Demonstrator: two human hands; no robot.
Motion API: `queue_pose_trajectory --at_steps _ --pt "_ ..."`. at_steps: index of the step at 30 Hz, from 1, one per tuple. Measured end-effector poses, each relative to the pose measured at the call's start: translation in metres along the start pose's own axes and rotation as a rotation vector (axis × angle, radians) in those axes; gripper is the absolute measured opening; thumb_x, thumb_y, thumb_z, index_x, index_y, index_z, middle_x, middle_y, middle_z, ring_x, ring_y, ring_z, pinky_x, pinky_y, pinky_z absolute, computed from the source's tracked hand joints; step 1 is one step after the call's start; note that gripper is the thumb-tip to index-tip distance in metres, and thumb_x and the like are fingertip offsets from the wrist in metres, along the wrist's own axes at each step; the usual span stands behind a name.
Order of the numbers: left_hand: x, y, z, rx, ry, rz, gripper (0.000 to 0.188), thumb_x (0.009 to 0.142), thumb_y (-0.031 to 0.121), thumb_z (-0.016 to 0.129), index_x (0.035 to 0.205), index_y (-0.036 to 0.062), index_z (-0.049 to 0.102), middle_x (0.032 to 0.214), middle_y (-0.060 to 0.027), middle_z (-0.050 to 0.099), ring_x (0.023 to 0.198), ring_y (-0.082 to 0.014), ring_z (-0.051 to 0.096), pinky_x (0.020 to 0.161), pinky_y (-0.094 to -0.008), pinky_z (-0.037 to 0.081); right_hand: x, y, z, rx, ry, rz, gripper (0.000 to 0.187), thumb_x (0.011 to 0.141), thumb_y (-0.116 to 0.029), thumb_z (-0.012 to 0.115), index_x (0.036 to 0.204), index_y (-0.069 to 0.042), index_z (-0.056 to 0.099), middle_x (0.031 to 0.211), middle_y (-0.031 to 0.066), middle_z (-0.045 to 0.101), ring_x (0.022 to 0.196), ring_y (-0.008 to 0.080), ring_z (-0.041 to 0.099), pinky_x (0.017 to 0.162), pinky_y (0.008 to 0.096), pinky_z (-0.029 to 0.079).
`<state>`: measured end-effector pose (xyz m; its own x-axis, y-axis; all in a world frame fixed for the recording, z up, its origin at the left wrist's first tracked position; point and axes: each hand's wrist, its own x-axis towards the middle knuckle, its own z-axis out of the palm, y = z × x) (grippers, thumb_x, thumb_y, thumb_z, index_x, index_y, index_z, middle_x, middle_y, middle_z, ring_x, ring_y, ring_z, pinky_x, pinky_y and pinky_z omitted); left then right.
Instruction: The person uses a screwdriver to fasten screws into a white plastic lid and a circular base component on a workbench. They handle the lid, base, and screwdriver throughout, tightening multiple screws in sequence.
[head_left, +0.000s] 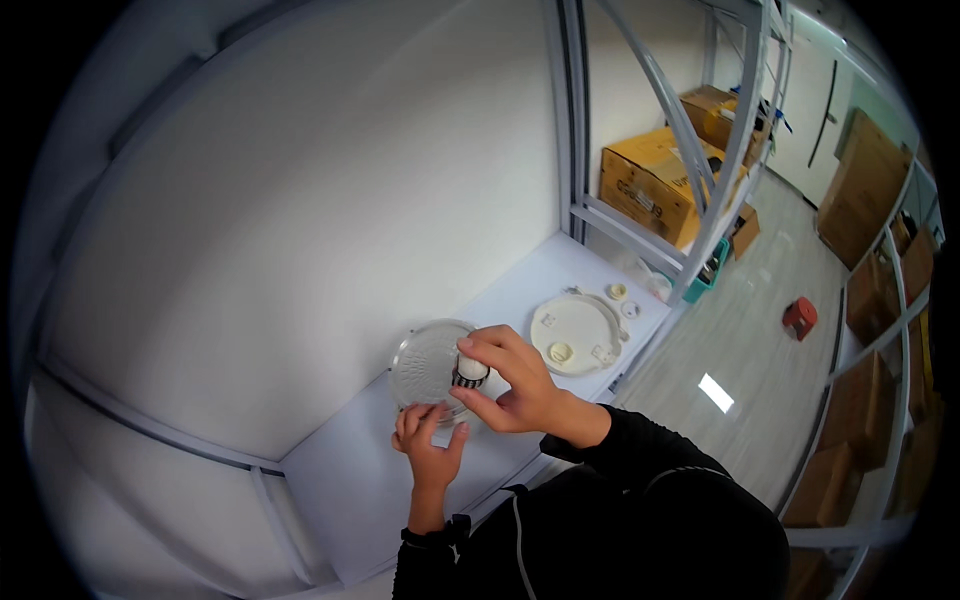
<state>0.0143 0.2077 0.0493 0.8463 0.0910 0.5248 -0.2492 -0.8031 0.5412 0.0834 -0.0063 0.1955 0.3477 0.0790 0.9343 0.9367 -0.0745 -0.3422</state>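
Observation:
My right hand [520,385] pinches a small bulb-shaped piece [471,371] between thumb and fingers. It has a rounded white part and a black-and-white ribbed band below. The piece is held above a round, clear, patterned cover [425,368], partly hiding it. At the cover's near rim is my left hand [430,455], with its fingertips against the edge and its thumb spread apart. Further right lies a round, off-white base [575,325] with small fittings, and a cream ring-shaped part [560,352] sits on it.
Small round pieces [618,292] lie beyond the base on the white table [350,450]. A white panel [300,220] rises behind. Metal framing [725,150] stands right, near a yellow carton [655,180]. A red stool [800,318] is on the floor; boxed shelves [860,400] line the far right.

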Motion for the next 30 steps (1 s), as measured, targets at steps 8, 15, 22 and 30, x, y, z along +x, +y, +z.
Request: queue_pose_trajectory --at_steps 8,15,22,30 --pt "0.039 0.06 0.004 -0.003 0.149 0.197 0.038 0.085 0.024 0.081 0.119 0.008 0.076 0.123 -0.0088 0.065 0.121 -0.0338 0.058 0.109 -0.0484 0.038 -0.002 0.024 -0.073 -0.183 0.069 0.01 0.068 0.084 -0.007 0.088 0.143 0.0 0.056 0.117 0.0202 0.069 0.098 0.0307 0.07 0.087 0.0401 0.056" --pt "0.068 0.135 0.084 -0.154 0.138 0.341 0.022 0.086 0.015 0.08 0.106 0.0062 0.077 0.113 -0.0091 0.068 0.109 -0.0328 0.062 0.101 -0.0453 0.045 -0.014 0.061 -0.18 -0.196 0.185 0.068 0.079 0.085 0.0 0.086 0.152 0.002 0.046 0.121 0.0189 0.062 0.097 0.0265 0.069 0.088 0.0371 0.056" --pt "0.073 0.189 0.233 -0.156 -0.265 0.095 0.027 0.087 0.019 0.081 0.113 0.0108 0.076 0.116 -0.0057 0.069 0.116 -0.0294 0.062 0.101 -0.045 0.045 -0.003 0.098 -0.321 -0.431 0.169 0.132 0.068 0.08 -0.01 0.091 0.14 0.003 0.062 0.113 0.0151 0.063 0.089 0.0224 0.062 0.076 0.033 0.052" --pt "0.04 0.232 0.339 0.144 -0.429 -0.139 0.054 0.083 0.026 0.084 0.133 0.0133 0.067 0.136 -0.0119 0.06 0.133 -0.0348 0.052 0.11 -0.0532 0.038 -0.019 0.154 -0.407 -0.061 -0.116 0.367 0.048 0.082 -0.004 0.082 0.126 -0.004 0.063 0.111 0.0117 0.062 0.089 0.0243 0.06 0.082 0.0318 0.049"
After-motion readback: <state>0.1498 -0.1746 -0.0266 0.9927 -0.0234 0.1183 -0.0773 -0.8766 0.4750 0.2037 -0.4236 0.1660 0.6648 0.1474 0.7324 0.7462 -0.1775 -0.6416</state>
